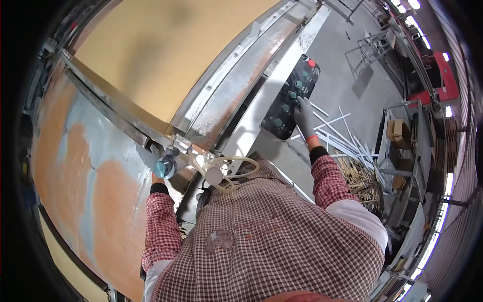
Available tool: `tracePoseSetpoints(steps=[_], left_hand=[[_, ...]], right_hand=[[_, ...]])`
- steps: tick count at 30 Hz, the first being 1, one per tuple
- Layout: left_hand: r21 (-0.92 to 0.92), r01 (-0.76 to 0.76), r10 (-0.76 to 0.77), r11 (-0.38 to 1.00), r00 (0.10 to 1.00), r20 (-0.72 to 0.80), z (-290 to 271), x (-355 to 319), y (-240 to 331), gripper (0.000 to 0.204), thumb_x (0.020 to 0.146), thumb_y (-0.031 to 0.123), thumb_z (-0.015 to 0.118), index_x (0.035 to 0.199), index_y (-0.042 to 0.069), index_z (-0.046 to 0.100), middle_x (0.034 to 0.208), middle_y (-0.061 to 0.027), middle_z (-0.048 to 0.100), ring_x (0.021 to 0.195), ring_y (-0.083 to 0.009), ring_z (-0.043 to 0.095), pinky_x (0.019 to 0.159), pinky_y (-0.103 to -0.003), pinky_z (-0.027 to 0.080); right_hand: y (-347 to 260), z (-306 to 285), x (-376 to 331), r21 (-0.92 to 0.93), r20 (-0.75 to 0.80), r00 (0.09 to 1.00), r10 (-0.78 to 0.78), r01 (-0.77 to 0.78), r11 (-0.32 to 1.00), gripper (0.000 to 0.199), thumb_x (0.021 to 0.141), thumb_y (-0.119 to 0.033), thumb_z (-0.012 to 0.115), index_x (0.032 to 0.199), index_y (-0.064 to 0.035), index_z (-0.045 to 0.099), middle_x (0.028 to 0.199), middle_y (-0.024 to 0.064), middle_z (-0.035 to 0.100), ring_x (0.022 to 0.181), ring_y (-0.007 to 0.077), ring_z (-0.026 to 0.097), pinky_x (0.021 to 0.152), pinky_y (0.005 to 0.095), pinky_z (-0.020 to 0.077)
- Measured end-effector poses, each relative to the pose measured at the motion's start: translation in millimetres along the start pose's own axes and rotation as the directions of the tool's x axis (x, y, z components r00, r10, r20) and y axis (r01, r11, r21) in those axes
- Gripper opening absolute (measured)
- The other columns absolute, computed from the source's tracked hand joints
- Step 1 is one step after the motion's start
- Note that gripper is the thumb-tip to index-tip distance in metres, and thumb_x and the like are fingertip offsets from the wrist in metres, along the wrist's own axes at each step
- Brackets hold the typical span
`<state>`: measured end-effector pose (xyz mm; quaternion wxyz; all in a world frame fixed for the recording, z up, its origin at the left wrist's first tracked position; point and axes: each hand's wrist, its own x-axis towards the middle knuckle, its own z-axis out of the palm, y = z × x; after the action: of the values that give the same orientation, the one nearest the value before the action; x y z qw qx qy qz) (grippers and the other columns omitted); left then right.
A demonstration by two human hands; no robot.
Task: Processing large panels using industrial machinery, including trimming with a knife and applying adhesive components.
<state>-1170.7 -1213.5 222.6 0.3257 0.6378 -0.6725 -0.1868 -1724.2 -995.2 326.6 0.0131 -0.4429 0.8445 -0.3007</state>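
My right hand [303,117], in a grey glove, reaches to a black control panel [277,111] with green knobs or buttons and a red button [311,63]. Its fingers are stretched out and touch the panel's right side beside a green knob [293,94]. My left hand [152,157], also gloved, is at the metal edge of a large machine, next to a fitting with a clear bluish bowl [165,167]. That fitting and the edge hide most of its fingers. A pale hose [246,159] loops from the fitting past a round gauge [214,175].
A tan sheet surface [166,45] lies inside the machine's metal frame [241,75]. Left is a curved, rust-stained metal plate [110,181]. White strips [347,138] and a bundle of thin strips [363,183] lie on the floor at right, near a rack with a cardboard box [399,133].
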Motion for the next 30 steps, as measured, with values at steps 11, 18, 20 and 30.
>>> tracePoseSetpoints(steps=[11, 18, 20, 30], left_hand=[[-0.243, 0.065, -0.115, 0.968, 0.973, -0.199, -16.5, 8.8, 43.9, 0.07, 0.072, 0.008, 0.054, 0.14, 0.001, 0.037, 0.135, -0.023, 0.047, 0.123, -0.0388, 0.045, 0.104, -0.04, 0.036], [-0.064, -0.014, -0.008, 0.998, 0.945, -0.327, -18.9, 10.2, 39.1, 0.068, 0.075, 0.012, 0.053, 0.14, 0.002, 0.035, 0.127, -0.0248, 0.052, 0.117, -0.0412, 0.048, 0.097, -0.042, 0.041], [-0.197, 0.045, -0.085, 0.979, 0.977, -0.198, -12.7, 19.8, 70.1, 0.068, 0.074, 0.011, 0.052, 0.14, 0.002, 0.035, 0.132, -0.0248, 0.049, 0.121, -0.0412, 0.046, 0.101, -0.042, 0.039], [-0.164, 0.034, -0.078, 0.986, 0.961, -0.266, -18.8, 11.3, 62.0, 0.07, 0.073, 0.007, 0.05, 0.141, 0.006, 0.035, 0.124, -0.0237, 0.054, 0.111, -0.0415, 0.051, 0.093, -0.045, 0.042]], right_hand=[[-24.0, -14.2, 20.2, 0.005, 0.229, 0.965, -0.128, 0.13, 0.991, 0.034, 0.084, -0.008, 0.056, 0.115, 0.0051, 0.06, 0.113, 0.0212, 0.063, 0.106, 0.0335, 0.06, 0.093, 0.0372, 0.0455], [-52.1, -10.4, -32.2, 0.149, 0.187, 0.92, -0.345, 0.321, 0.935, 0.04, 0.086, -0.016, 0.062, 0.121, 0.0014, 0.054, 0.117, 0.0236, 0.056, 0.11, 0.0376, 0.054, 0.097, 0.0426, 0.0414], [-31.3, 1.4, -72.9, -0.131, 0.253, 0.931, -0.263, 0.302, 0.944, 0.046, 0.084, -0.017, 0.061, 0.123, 0.0043, 0.053, 0.122, 0.0237, 0.055, 0.114, 0.0388, 0.051, 0.099, 0.0441, 0.0406], [-60.9, -15.4, -78.9, -0.11, 0.277, 0.934, -0.225, 0.263, 0.958, 0.048, 0.074, -0.02, 0.069, 0.118, -0.0042, 0.059, 0.121, 0.0176, 0.057, 0.109, 0.0359, 0.054, 0.093, 0.0416, 0.0449]])
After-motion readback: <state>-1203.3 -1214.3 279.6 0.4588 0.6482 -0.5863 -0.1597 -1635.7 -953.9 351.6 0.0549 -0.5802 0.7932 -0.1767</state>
